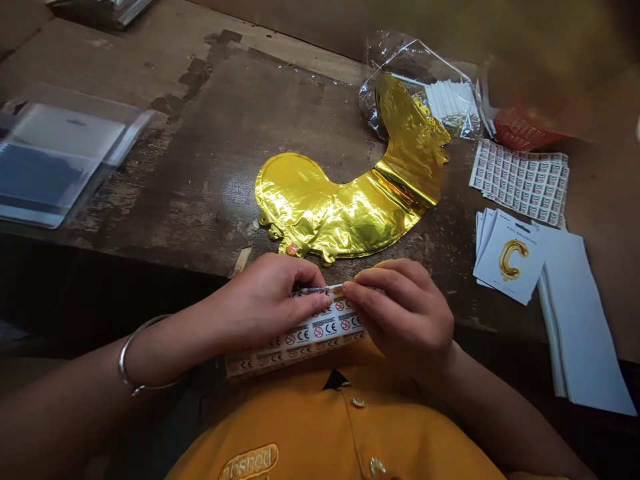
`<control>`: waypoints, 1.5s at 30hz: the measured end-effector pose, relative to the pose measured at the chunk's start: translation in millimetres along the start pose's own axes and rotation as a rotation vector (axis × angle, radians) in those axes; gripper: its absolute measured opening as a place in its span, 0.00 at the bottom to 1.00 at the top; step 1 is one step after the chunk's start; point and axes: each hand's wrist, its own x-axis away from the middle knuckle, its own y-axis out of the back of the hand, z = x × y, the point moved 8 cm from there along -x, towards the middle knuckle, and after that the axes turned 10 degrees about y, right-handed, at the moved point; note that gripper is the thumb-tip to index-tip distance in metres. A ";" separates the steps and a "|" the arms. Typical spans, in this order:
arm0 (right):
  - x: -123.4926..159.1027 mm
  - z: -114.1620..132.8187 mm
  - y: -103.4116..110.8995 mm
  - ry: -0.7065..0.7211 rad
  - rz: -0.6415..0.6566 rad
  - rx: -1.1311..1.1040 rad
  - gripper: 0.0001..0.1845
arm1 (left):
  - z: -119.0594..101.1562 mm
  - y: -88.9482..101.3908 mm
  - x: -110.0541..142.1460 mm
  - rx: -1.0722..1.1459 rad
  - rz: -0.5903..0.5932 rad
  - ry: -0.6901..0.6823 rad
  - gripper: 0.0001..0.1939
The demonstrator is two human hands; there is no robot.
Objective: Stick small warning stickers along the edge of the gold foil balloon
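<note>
Near my body, at the table's front edge, both hands grip a sheet of printed stickers point(305, 338) with CE marks and red warning circles. My left hand point(270, 300) pinches its upper edge between thumb and fingers. Close beside it, my right hand point(400, 307) pinches the top right part of the sheet, fingers bent. The sheet's top edge is folded over. Just beyond my hands a flat gold foil balloon point(340, 207) lies curved on the table, creased across its right part. A small round orange-red sticker point(292, 250) sits at its lower left edge.
Clear plastic sleeves point(60, 153) lie at left. At back right are a clear bag point(400, 57) with white sticks point(453, 100) and a red basket point(530, 127). Another sticker sheet point(520, 180), balloon cards point(510, 257) and white paper strips point(583, 320) lie at right on the worn table point(200, 153).
</note>
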 end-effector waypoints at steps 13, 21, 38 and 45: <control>-7.2 -14.5 -0.3 -0.134 0.080 0.028 0.06 | 13.5 -5.0 -4.4 0.155 0.074 0.084 0.10; -4.2 6.8 -4.0 0.175 0.084 0.123 0.07 | 16.4 -3.8 -4.9 0.164 0.081 0.084 0.10; -11.9 -13.7 5.8 -0.012 -0.042 -0.067 0.08 | 27.6 3.1 -7.5 0.133 0.087 0.092 0.11; -30.9 -80.0 -22.2 -0.536 -0.089 -0.295 0.03 | -5.9 22.1 35.1 -0.676 -0.449 -0.493 0.10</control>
